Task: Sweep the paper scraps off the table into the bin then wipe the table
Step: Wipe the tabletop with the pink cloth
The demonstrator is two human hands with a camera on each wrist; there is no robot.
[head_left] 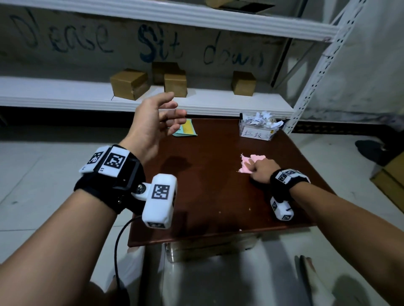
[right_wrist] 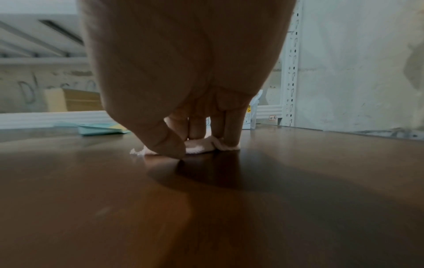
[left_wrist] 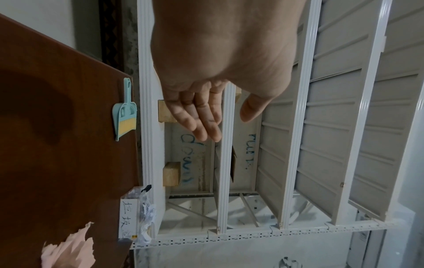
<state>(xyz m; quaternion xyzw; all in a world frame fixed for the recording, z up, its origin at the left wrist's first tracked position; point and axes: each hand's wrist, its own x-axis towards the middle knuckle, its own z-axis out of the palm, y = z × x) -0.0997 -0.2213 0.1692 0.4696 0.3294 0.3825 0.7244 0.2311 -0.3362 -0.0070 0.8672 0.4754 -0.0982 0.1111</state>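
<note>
Right hand [head_left: 260, 170] is pinching the pink cloth [head_left: 249, 162] against the table [head_left: 207, 185], fingers [right_wrist: 226, 130] and thumb curling onto it; left hand [head_left: 153, 124] is hovering above, fingers spread, empty.

Near edge of pink cloth [head_left: 249, 164] hidden under right hand [head_left: 261, 171]; grip on it unclear from head view. Dustpan and brush set [head_left: 185, 129] partly covered by left hand [head_left: 153, 126]. Bin [head_left: 255, 133] label too small to read. Top-shelf box [head_left: 218, 2] cut off by frame edge. Wall lettering [right_wrist: 34, 88] blurred in right wrist view.
</note>
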